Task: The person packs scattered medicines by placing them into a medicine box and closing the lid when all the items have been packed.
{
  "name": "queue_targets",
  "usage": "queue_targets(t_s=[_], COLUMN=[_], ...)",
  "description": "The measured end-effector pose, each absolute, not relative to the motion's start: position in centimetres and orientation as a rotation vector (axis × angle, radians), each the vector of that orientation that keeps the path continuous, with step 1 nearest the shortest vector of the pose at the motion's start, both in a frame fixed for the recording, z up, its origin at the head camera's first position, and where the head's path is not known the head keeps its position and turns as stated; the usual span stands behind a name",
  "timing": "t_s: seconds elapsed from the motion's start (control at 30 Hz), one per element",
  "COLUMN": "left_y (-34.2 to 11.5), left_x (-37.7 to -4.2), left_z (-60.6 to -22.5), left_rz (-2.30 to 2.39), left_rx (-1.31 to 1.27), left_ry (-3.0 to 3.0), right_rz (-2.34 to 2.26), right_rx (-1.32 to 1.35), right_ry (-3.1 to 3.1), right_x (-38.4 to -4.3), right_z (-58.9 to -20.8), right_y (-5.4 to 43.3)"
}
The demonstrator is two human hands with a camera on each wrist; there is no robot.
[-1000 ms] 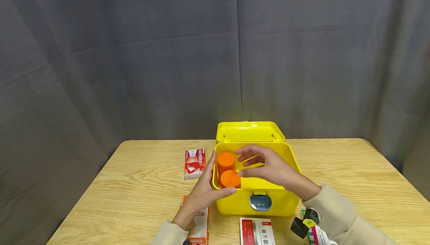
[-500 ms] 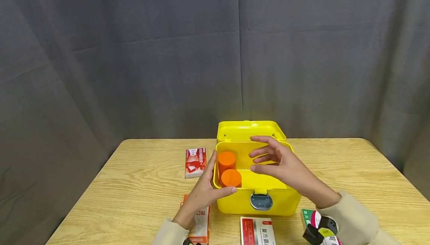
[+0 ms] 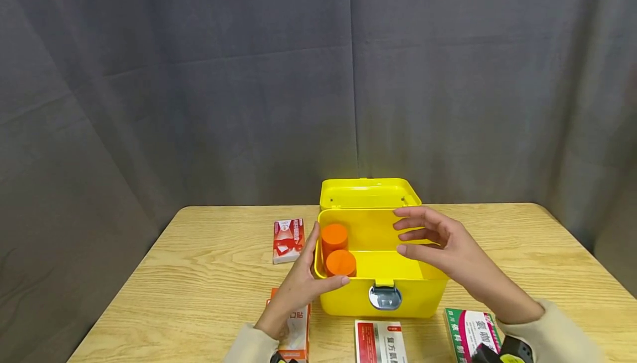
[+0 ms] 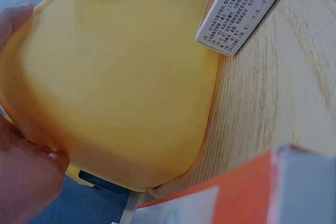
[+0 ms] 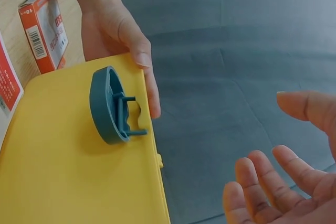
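- Head view, centre of the frame: the yellow box (image 3: 380,274) stands open on the desk (image 3: 199,274), its lid (image 3: 368,193) tipped back toward the top of the picture and its grey latch (image 3: 385,296) facing the lower edge.
- Left hand (image 3: 303,283) is the nearer one: it touches the box at its lower-left corner, thumb laid along the front rim and fingers straight up the left wall, a flat bracing grip rather than a curled one. The left wrist view shows the same yellow wall (image 4: 121,77) filling the frame, with skin against it at the left edge.
- Right hand (image 3: 443,241) hovers over the right half of the box, apart from the rim; its grip is wide, fingers (image 5: 262,182) spread and relaxed, holding nothing.
- From the right hand, the two orange-capped bottles (image 3: 338,252) lie to the left, across the box's long axis, which runs left to right in the frame. They stand upright, one behind the other, against the left wall just inside the left hand's fingers.
- Counted in the head view: one box, two bottles inside it, four cartons on the desk.
- Cartons: red and white (image 3: 289,239) left of the box, orange (image 3: 297,332) under the left wrist, red-banded (image 3: 380,342) below the latch, green and pink (image 3: 468,332) at lower right.
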State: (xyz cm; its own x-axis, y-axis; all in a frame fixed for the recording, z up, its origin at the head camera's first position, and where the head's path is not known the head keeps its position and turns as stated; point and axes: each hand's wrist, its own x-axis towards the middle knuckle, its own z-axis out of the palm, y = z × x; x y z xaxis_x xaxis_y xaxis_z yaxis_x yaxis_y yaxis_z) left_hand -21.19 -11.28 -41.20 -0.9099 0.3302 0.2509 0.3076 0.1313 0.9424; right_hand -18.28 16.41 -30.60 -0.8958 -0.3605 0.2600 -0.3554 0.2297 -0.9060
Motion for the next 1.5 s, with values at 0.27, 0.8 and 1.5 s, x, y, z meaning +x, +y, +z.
queue_targets(t_s=[0.27,0.8,1.5], left_y=[-11.3,-11.3,-11.2], left_x=[-21.1,-21.1,-21.1], left_z=[-41.0,-41.2,-41.1], left_rz=[1.939,1.947,1.948], left_rx=[0.623,0.601,0.599], left_ry=[2.365,2.359,2.348], right_rz=[-1.839,-1.867,-1.832], right_rx=[-0.698,-0.605,-0.391], right_ry=[2.481,2.547,2.584], right_x=[-17.2,-15.6,-14.1], right_z=[-30.5,-31.7,-35.0], right_y=[18.0,21.2,25.0])
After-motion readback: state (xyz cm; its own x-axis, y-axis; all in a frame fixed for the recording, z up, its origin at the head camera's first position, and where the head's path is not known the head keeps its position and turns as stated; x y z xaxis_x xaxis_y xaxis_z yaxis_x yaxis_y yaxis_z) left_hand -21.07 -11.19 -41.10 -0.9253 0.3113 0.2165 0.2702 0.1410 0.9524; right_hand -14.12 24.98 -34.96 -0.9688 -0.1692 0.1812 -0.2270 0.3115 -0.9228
